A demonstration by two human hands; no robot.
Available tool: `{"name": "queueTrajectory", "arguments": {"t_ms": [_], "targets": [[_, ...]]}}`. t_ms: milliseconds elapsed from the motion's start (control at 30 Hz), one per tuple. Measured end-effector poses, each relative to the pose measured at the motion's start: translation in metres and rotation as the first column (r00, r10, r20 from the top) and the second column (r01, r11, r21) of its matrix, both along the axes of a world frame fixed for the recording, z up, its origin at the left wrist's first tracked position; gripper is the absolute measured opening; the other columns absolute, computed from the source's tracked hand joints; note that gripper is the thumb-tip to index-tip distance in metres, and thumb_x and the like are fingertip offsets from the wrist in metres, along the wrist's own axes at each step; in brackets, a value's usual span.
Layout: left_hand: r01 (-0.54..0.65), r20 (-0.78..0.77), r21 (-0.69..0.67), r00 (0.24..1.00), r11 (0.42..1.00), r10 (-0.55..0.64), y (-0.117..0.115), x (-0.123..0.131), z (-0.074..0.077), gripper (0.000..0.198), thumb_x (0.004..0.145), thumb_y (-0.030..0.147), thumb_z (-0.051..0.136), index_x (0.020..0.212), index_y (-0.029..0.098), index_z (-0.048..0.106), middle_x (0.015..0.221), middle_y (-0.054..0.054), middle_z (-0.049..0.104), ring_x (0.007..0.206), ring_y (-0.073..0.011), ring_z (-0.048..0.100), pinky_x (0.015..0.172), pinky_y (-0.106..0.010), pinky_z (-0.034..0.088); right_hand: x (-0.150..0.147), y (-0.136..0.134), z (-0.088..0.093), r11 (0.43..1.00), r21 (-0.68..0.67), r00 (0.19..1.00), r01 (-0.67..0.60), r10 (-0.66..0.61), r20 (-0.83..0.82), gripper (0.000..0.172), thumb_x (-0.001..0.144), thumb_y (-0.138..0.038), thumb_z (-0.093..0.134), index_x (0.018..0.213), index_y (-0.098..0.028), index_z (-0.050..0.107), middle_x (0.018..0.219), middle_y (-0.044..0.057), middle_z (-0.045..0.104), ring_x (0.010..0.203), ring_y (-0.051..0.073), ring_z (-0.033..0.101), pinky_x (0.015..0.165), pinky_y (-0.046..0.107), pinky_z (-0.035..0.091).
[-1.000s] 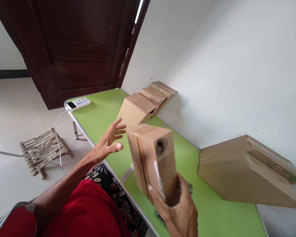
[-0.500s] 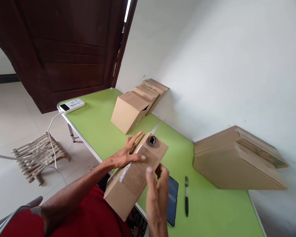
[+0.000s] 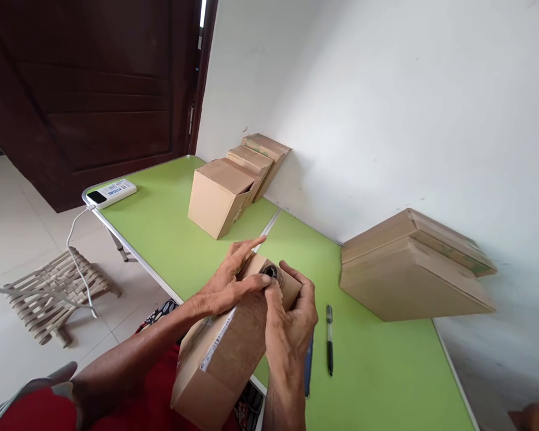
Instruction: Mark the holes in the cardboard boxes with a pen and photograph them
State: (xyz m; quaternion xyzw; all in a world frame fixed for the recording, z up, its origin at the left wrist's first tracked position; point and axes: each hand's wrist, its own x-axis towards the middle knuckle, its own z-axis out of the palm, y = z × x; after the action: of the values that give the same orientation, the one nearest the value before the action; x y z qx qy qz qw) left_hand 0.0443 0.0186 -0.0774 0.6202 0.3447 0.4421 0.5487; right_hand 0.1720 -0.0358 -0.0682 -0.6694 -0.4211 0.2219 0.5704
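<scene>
Centrally, item one: a cardboard box [image 3: 224, 353], oblong, brown, tilted with its near end low over the person's lap and its far end raised above the table's front edge. A white tape strip [image 3: 215, 350] runs along its upper face; a round hole [image 3: 269, 272] sits near the far end.

Left hand [image 3: 227, 284]: lying flat on the box's upper face, fingers stretched out and loosely spread, index finger pointing past the far corner, thumb reaching toward the hole. It presses rather than grips.

Right hand [image 3: 291, 323]: curled around the far end of the box, fingers wrapped over the end face, thumb on top and touching the rim of the hole. The box lies between the two hands, with the thumbs meeting at the hole.

Green folding table [image 3: 170, 227]: bears the remaining items.
- Black pen [image 3: 329, 338], just beside the right hand, apart from it.
- Dark flat device [image 3: 308, 365], only its edge showing behind the right wrist.
- Small open carton [image 3: 215, 200], far side, with flattened cartons [image 3: 260, 157] leaning against the white wall behind it.
- Stack of flat cardboard [image 3: 408, 275], right, leaning on the wall.
- White power bank [image 3: 111, 193] at the far left corner, with a cable hanging down.

Floor: woven stool [image 3: 54, 287]. Behind: dark wooden door [image 3: 94, 90].
</scene>
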Motion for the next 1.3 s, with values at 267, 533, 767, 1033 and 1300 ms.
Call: {"name": "queueTrajectory", "arguments": {"t_ms": [267, 533, 767, 1033, 1300], "targets": [[-0.127, -0.078, 0.013, 0.989, 0.992, 0.128, -0.011, 0.006, -0.001, 0.049, 0.081, 0.033, 0.068, 0.128, 0.022, 0.074, 0.147, -0.013, 0.055, 0.144, -0.0371, 0.049, 0.122, -0.053, 0.038, -0.004, -0.004, -0.01, 1.0, -0.03, 0.997, -0.005, 0.003, -0.076, 0.06, 0.08, -0.062, 0.073, 0.122, -0.02, 0.067, 0.126, 0.014, 0.074, 0.114, 0.032, 0.07, 0.09, 0.042, 0.058], [-0.087, -0.142, -0.002, 0.986, 0.996, 0.086, -0.011, -0.01, -0.01, 0.052, 0.089, 0.041, 0.066, 0.14, 0.028, 0.067, 0.156, -0.01, 0.048, 0.148, -0.0366, 0.044, 0.125, -0.055, 0.034, -0.009, -0.007, -0.012, 0.996, -0.041, 0.996, -0.073, 0.071, -0.048, 0.054, 0.087, -0.058, 0.069, 0.127, -0.022, 0.064, 0.13, 0.012, 0.073, 0.119, 0.03, 0.068, 0.097, 0.042, 0.054], [0.07, -0.266, -0.13, 0.958, 0.989, -0.102, -0.017, -0.031, -0.028, 0.081, 0.092, 0.058, 0.064, 0.164, 0.032, 0.036, 0.161, -0.009, 0.038, 0.152, -0.0375, 0.037, 0.129, -0.056, 0.029, -0.01, -0.019, -0.026, 0.989, -0.069, 0.988, -0.132, 0.125, -0.095, 0.054, 0.094, -0.063, 0.064, 0.13, -0.023, 0.063, 0.136, 0.011, 0.07, 0.13, 0.029, 0.062, 0.107, 0.043, 0.049], [0.17, -0.215, -0.239, 0.951, 0.956, -0.223, -0.014, -0.045, -0.033, 0.089, 0.087, 0.061, 0.065, 0.164, 0.033, 0.031, 0.157, -0.009, 0.04, 0.145, -0.0401, 0.043, 0.124, -0.058, 0.036, 0.085, -0.046, -0.044, 0.971, -0.119, 0.977, 0.209, -0.204, 0.06, 0.066, 0.086, -0.07, 0.066, 0.128, -0.02, 0.059, 0.131, 0.018, 0.07, 0.116, 0.032, 0.068, 0.09, 0.046, 0.056], [0.173, -0.24, -0.23, 0.944, 0.958, -0.228, -0.012, -0.051, -0.033, 0.092, 0.086, 0.065, 0.07, 0.163, 0.036, 0.029, 0.159, -0.011, 0.037, 0.139, -0.0398, 0.049, 0.117, -0.058, 0.042, 0.167, -0.056, -0.07, 0.839, -0.381, 0.86, 0.39, -0.183, 0.476, 0.045, 0.062, -0.072, 0.076, 0.058, -0.031, 0.057, 0.057, 0.006, 0.056, 0.056, 0.027, 0.05, 0.061, 0.045, 0.034]]}}
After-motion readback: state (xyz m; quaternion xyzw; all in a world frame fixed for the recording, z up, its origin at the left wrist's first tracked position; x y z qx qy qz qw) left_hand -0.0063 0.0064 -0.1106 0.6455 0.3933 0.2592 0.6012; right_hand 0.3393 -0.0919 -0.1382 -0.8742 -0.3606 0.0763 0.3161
